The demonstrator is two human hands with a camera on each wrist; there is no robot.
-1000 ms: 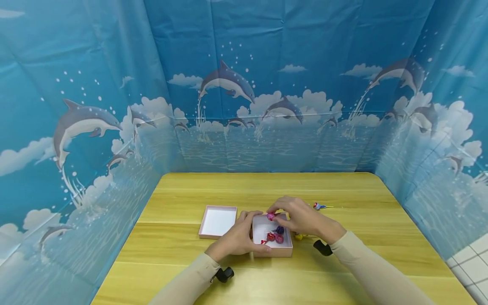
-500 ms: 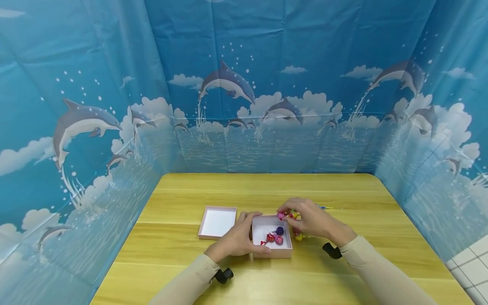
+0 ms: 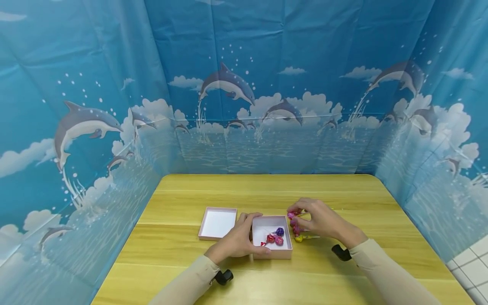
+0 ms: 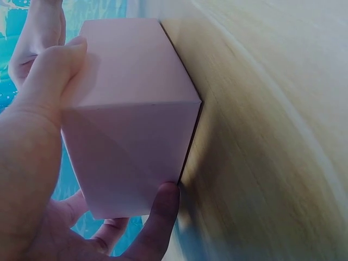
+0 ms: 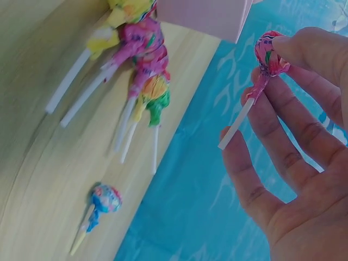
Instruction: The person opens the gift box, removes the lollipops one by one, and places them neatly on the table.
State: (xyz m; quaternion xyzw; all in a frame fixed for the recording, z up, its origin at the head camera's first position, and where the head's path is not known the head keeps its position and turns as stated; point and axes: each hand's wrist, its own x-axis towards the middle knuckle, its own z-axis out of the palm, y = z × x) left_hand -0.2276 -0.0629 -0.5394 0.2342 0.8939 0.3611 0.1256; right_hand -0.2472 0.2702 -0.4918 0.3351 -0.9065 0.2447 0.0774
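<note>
My left hand grips the small pink square box at its left side, thumb along the front wall and fingers toward the back. Inside the box lie a red lollipop, a pink lollipop and a dark purple lollipop. To the right of the box, above the table, my right hand pinches another pink-wrapped lollipop by its head between thumb and fingers; its white stick hangs down across the fingers in the right wrist view.
A row of lollipops lies right of the box, among them a yellow one, a pink one and a green-and-orange one. A blue-wrapped lollipop lies apart. The box's lid sits inside-up on the left.
My right hand has moved right with the pink lollipop, from over the box's back right corner to beyond its right side. The left hand and box have stayed in place.
</note>
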